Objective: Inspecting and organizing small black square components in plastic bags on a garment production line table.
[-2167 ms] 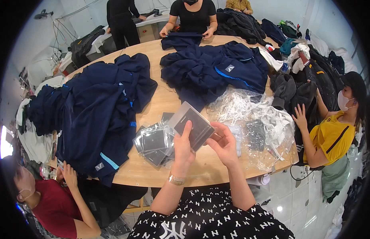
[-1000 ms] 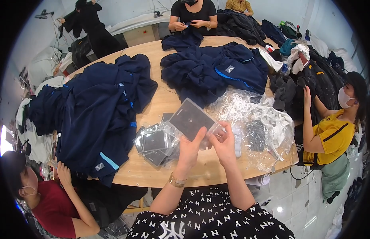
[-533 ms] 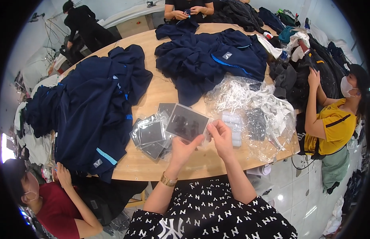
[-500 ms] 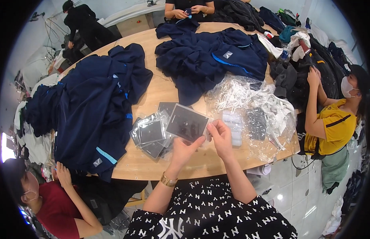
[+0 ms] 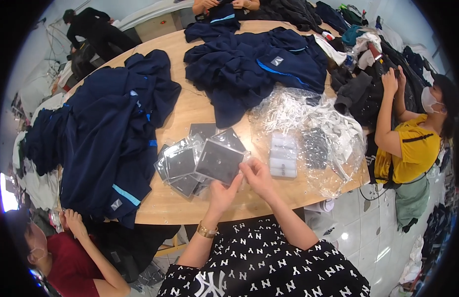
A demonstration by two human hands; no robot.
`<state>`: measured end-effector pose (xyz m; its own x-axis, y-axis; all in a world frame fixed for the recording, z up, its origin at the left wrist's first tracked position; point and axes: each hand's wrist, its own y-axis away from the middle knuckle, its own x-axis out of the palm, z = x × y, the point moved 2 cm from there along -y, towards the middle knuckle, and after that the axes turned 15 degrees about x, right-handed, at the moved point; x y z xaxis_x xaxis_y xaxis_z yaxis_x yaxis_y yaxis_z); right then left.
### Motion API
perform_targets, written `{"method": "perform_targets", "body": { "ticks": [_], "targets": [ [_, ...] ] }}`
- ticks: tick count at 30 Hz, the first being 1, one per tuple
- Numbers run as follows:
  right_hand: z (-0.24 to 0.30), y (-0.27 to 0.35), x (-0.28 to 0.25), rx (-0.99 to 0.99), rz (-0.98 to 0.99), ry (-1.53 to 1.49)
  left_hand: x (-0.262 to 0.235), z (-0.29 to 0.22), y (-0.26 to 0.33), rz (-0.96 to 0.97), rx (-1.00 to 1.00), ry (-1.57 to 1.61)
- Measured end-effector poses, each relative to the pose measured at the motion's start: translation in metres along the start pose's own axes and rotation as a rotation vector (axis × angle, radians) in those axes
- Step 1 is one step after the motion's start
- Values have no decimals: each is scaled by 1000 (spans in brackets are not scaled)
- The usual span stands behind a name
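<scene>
Between my two hands is a clear plastic packet with a dark flat square inside [image 5: 218, 161], tilted above the wooden table. My left hand [image 5: 223, 197] pinches its lower edge near the right corner. The fingers of my right hand [image 5: 257, 176] are closed on the packet's right end, where the clear plastic shows. Just left of it, several similar dark packets [image 5: 180, 164] lie overlapping in a loose pile. The held packet partly covers that pile.
Dark navy garments with light blue trim lie heaped at the left [image 5: 103, 133] and far middle [image 5: 239, 64]. White rolls [image 5: 283, 154] and crumpled clear plastic bags [image 5: 333, 143] lie to the right. Co-workers stand at the left [image 5: 73, 257], right [image 5: 412, 143] and far side.
Both hands have moved slightly left and down with the packet, which is now nearer the pile. The far co-worker's hands have moved, and the view has shifted a little.
</scene>
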<state>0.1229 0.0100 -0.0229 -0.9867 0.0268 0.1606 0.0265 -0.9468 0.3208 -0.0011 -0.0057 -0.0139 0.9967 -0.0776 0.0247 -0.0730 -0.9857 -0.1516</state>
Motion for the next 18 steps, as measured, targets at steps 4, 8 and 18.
{"method": "perform_targets", "body": {
  "ticks": [4,8,18],
  "targets": [
    [-10,5,1,-23,-41,-20,-7,11,3,19,-60,82],
    [-16,15,-22,203,27,-102,-31,13,-7,-116,58,-78],
    [-11,25,-153,-419,-900,1302,-93,35,-31,-487,-118,387]
  ]
}}
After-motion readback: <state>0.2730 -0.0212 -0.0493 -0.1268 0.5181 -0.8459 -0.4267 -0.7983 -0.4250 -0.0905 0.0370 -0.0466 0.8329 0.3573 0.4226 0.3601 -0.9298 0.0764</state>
